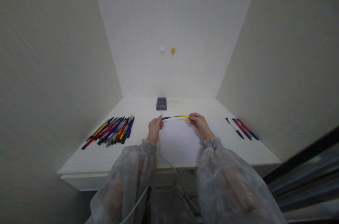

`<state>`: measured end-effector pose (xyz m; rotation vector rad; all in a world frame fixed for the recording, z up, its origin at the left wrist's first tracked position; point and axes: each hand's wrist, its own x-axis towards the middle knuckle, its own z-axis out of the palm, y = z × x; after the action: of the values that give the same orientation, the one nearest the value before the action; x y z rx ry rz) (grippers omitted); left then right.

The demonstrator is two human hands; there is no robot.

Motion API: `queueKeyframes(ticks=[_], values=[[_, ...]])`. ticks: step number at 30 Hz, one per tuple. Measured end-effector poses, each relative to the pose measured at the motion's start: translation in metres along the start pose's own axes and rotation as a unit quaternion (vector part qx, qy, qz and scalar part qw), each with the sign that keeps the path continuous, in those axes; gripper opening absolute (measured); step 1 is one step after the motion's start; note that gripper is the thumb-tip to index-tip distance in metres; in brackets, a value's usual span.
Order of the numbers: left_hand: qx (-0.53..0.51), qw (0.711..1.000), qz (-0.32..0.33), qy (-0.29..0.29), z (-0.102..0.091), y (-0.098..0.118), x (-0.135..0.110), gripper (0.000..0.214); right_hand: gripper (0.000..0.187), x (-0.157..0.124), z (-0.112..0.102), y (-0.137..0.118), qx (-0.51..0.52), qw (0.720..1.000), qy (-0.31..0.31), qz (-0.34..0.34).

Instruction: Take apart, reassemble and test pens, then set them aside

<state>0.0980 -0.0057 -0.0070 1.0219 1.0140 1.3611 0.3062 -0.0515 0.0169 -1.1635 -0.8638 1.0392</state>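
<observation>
In the head view, my left hand (155,127) pinches the black end piece (165,118) of a pen, from which a thin dark refill (173,116) sticks out to the right. My right hand (200,124) grips a yellow pen barrel (183,116) between thumb and fingers. Refill and barrel lie in one line; whether the refill's tip is inside the barrel I cannot tell. Both are held above a white sheet of paper (180,143) on the white desk (140,153).
A heap of mixed pens (113,130) lies at the left. Several pens (245,129) lie side by side at the right. Behind my hands is a dark phone-like device (161,103) with a white cable (167,160) running down. Two hooks (173,51) hang on the back wall.
</observation>
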Motion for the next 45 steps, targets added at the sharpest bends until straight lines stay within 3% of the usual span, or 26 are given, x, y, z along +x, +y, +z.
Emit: queueKeyframes(ticks=[5,10,15,20,23,29,36,38,41,45], values=[[-0.015,1.000,0.005,-0.001,-0.003,0.000,-0.001,0.038,0.014,0.000,-0.001,-0.004,-0.026,1.000,0.013,-0.011],[-0.057,0.998,-0.017,0.012,-0.005,0.002,-0.001,0.036,0.012,-0.007,-0.004,-0.034,-0.096,0.995,-0.010,-0.035],[-0.073,0.997,-0.035,-0.005,-0.004,0.003,-0.002,0.035,0.017,-0.029,-0.024,-0.057,-0.119,0.992,0.000,-0.047],[-0.089,0.994,-0.049,-0.032,-0.002,0.005,-0.004,0.034,0.021,-0.055,-0.057,-0.045,-0.101,0.993,0.039,-0.053],[-0.102,0.992,-0.062,-0.042,-0.001,0.005,-0.005,0.033,0.021,-0.063,-0.074,-0.027,-0.166,0.980,0.094,-0.049],[-0.089,0.992,-0.067,-0.064,0.000,0.001,-0.004,0.034,0.014,-0.068,-0.085,-0.002,-0.449,0.865,0.198,-0.100],[-0.099,0.987,-0.083,-0.099,0.001,0.002,-0.007,0.031,0.015,-0.077,-0.073,0.004,-0.679,0.698,0.200,-0.108],[-0.096,0.986,-0.083,-0.105,0.002,0.003,-0.007,0.030,0.016,-0.079,-0.071,0.005,-0.715,0.664,0.185,-0.113],[-0.084,0.987,-0.081,-0.111,0.003,0.003,-0.008,0.031,0.016,-0.081,-0.069,0.004,-0.739,0.646,0.153,-0.119],[-0.080,0.986,-0.076,-0.124,0.003,0.003,-0.008,0.031,0.019,-0.082,-0.068,0.000,-0.726,0.661,0.143,-0.122]])
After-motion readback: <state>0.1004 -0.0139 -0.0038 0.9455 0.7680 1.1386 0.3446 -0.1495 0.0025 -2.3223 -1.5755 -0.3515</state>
